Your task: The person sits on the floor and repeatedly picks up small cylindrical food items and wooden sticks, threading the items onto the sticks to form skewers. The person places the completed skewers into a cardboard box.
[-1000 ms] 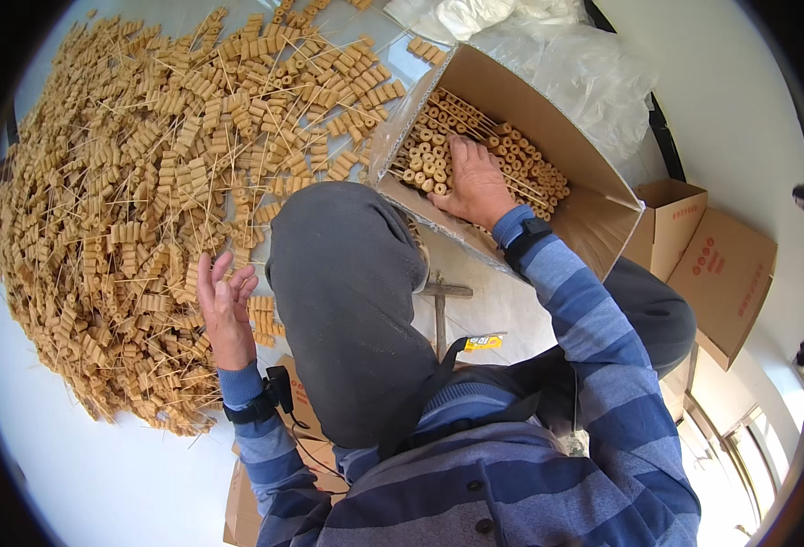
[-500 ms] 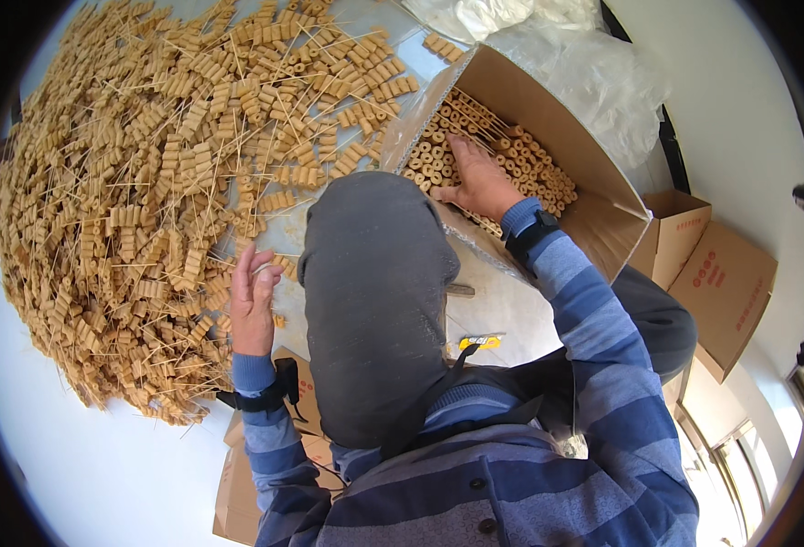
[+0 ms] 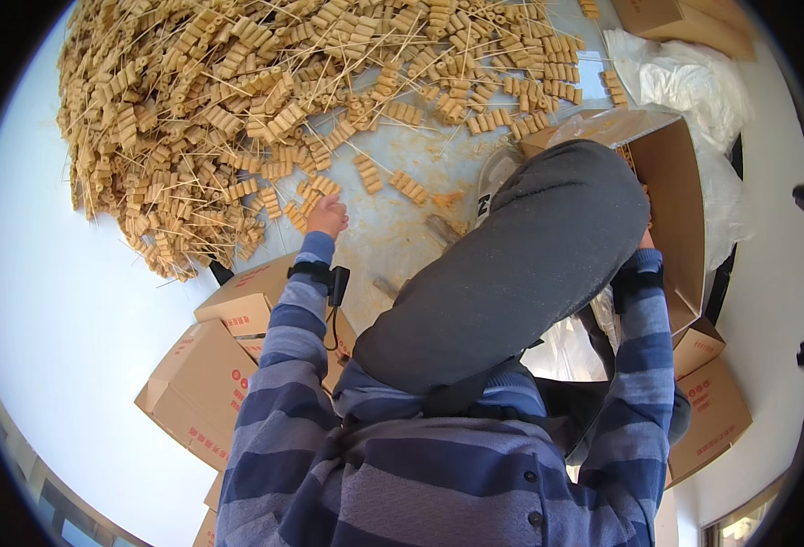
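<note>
- My left hand [image 3: 327, 215] rested at the near edge of the skewer pile [image 3: 265, 100] on the surface [image 3: 393, 228]; fingers curled, grip unclear.
- My right hand reached into the open carton [image 3: 671, 173] at right, fingers hidden behind my knee [image 3: 529, 255].

Bright daylight, soft shadows, mild glare on pale floor, heavy fisheye bend w/ dark rim, sharp focus

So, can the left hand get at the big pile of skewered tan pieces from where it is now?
Probably yes. The left hand already lies at the near edge of the pile of skewered pieces, with only bare tabletop and loose skewers around it; nothing blocks the way.
</note>
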Demonstrator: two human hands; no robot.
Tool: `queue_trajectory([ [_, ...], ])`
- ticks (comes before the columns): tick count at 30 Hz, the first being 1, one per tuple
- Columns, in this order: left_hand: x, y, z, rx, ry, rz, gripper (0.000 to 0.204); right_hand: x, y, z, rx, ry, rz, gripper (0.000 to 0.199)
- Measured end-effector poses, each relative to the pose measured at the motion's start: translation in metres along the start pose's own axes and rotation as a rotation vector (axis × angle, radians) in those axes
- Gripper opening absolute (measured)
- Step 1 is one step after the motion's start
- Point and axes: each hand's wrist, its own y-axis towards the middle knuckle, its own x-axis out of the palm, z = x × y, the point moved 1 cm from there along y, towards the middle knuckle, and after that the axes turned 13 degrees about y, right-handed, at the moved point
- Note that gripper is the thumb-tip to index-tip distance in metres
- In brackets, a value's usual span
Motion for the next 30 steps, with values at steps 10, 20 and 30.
queue_trajectory([
  [10,0.042,0.043,0.092,0.592,1.027,0.180,0.034,-0.045,-0.058,-0.024,-0.235,-0.266,0.019,0.058],
  [20,0.023,0.046,0.098,0.845,1.094,0.170,0.008,-0.047,-0.087,-0.051,-0.117,-0.136,0.051,0.046],
  [30,-0.068,0.033,0.237,1.027,0.395,0.662,0.023,-0.024,-0.100,-0.083,-0.197,-0.321,-0.016,0.044],
])
